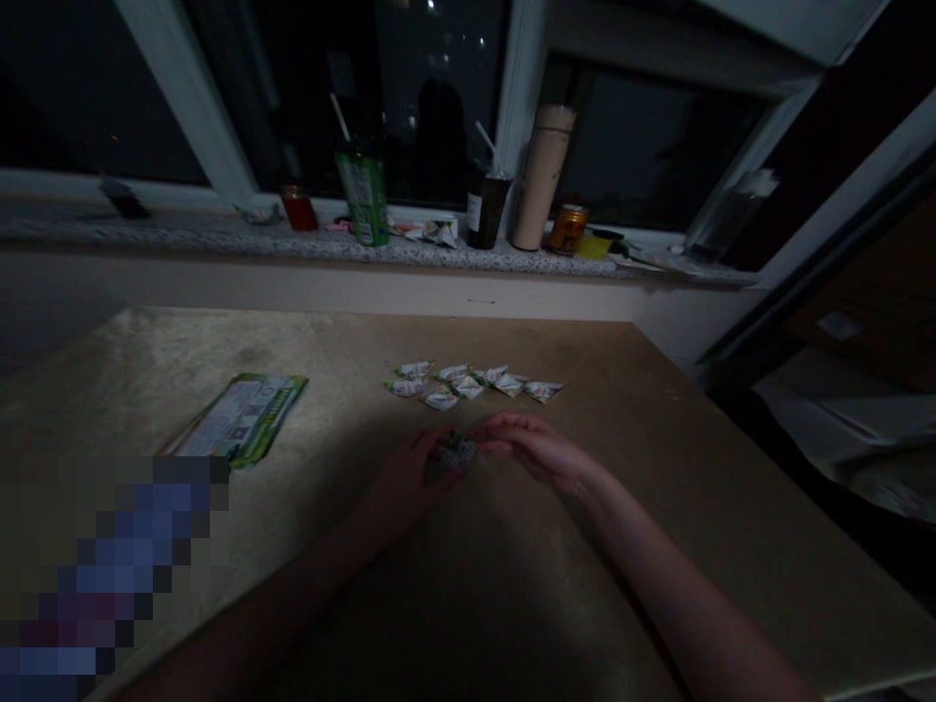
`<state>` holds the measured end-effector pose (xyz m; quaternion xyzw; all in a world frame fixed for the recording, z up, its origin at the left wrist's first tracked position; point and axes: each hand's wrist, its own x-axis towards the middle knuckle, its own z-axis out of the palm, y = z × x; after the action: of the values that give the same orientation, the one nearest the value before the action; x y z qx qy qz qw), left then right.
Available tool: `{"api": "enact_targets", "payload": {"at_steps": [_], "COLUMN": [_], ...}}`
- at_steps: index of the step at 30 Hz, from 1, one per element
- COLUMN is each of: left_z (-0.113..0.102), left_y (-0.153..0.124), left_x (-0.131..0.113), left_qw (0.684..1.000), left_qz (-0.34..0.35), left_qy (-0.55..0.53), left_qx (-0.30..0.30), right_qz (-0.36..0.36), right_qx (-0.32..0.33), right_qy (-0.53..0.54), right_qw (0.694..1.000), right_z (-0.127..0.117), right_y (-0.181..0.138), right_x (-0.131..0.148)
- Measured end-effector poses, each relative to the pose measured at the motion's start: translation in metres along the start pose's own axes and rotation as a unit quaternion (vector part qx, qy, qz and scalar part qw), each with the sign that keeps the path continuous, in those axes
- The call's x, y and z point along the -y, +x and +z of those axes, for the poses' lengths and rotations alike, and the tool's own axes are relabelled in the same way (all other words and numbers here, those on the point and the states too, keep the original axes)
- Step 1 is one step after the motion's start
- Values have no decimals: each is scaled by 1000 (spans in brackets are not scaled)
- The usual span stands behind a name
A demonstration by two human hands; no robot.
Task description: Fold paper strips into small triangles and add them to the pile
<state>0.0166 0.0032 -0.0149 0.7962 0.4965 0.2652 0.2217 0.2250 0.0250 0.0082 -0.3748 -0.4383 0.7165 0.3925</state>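
Observation:
Over the middle of the table, my left hand (406, 478) is closed around the side of a small folded wrapper (457, 452), white-grey with some green. The fingers of my right hand (537, 447) are pressed together at the wrapper's right edge. Dim light hides the exact grip of the fingertips. Just beyond both hands lie several folded triangular wrappers (468, 387), white with green and red print, loosely grouped in two rows. To the left are flat green printed packets (249, 419), overlapping each other.
The brown table (658, 468) runs up to a speckled windowsill (249, 237). On the sill stand a green cup with a straw (364, 195), a dark cup (487, 210), a tall beige bottle (543, 180), an orange can (568, 229) and a red jar (299, 209). The lower left is pixelated.

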Motion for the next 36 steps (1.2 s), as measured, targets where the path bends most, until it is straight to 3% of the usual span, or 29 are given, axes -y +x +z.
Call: {"api": "enact_targets", "payload": {"at_steps": [6, 14, 23, 30, 36], "left_z": [-2, -3, -5, -3, -1], "left_y": [1, -1, -3, -3, -4], "left_x": [1, -1, 0, 0, -1], "left_qw": [999, 997, 992, 996, 996], "left_qz": [-9, 48, 27, 14, 21], "left_qy": [-32, -49, -124, -91, -88], "left_qx": [-5, 35, 26, 5, 2], "right_qz": [-7, -2, -2, -10, -30], "right_qx": [-2, 29, 53, 94, 54], "right_qy": [9, 26, 15, -6, -58], "right_qw": [1000, 999, 998, 995, 996], "right_z": [1, 3, 7, 9, 6], "right_y": [0, 0, -2, -3, 5], "right_x": [-1, -5, -9, -13, -22]}}
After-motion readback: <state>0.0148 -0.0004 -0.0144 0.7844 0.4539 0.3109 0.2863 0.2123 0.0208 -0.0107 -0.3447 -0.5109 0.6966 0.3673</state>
